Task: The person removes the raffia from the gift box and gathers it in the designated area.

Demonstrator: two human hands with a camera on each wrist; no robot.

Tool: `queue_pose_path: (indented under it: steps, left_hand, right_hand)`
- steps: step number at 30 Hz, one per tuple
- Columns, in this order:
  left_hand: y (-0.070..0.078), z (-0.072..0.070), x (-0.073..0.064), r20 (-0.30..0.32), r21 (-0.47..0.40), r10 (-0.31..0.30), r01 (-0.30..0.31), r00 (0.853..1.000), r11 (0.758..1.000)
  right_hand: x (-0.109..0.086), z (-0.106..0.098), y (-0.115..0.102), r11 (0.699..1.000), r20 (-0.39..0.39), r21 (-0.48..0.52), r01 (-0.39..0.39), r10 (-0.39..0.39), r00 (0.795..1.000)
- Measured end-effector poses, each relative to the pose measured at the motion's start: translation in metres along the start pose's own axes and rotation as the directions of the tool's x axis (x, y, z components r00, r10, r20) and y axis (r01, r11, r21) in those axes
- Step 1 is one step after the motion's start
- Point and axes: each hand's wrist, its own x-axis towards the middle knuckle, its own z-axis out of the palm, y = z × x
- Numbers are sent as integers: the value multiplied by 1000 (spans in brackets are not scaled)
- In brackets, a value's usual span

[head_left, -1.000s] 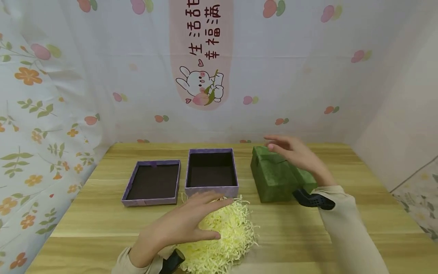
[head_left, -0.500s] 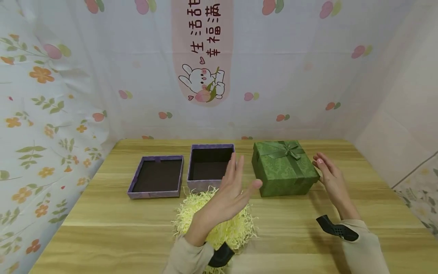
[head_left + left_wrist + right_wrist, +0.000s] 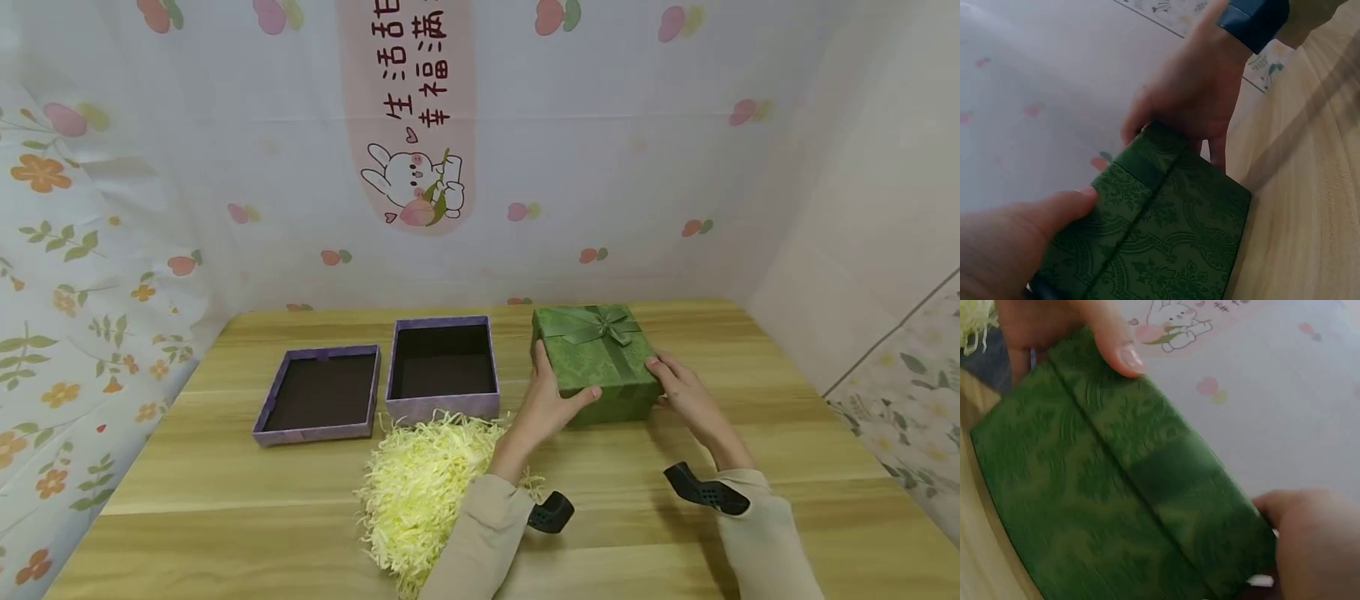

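A green gift box (image 3: 596, 354) with a ribbon bow on its lid stands at the right of the table in the head view. My left hand (image 3: 542, 408) holds its left side, the thumb near the front edge of the lid. On the opposite side my right hand (image 3: 690, 408) grips the box, thumb at the lid's edge. In the left wrist view the patterned box (image 3: 1179, 219) has its lid on, the seam running along its side. My left fingers are partly hidden behind the box.
An open purple-rimmed box (image 3: 442, 408) with a dark inside stands left of the green one. Its shallow matching lid (image 3: 318, 392) lies farther left. A heap of yellow shredded paper (image 3: 423, 492) lies in front, close to my left forearm. A patterned curtain (image 3: 262, 150) hangs behind the table.
My left hand has moved from above the shredded paper rightward to the green box. My right hand has come down from above the box onto its right side.
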Motion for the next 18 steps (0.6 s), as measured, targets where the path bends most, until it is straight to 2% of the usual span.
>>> queue_pose_path:
  steps: [6, 13, 18]
  left_hand:
    - [-3, 1, 0, -58, 53, -41, 44, 997, 998]
    - [0, -3, 1, -85, 112, -69, 78, 994, 991]
    - [-1, -6, 1, -115, 184, -29, 50, 993, 982]
  right_hand:
    - [-2, 0, -2, 998, 85, -43, 38, -34, 996]
    - [0, -4, 4, 985, 131, -75, 157, -147, 980]
    - [0, -2, 5, 995, 148, 13, 97, -98, 984]
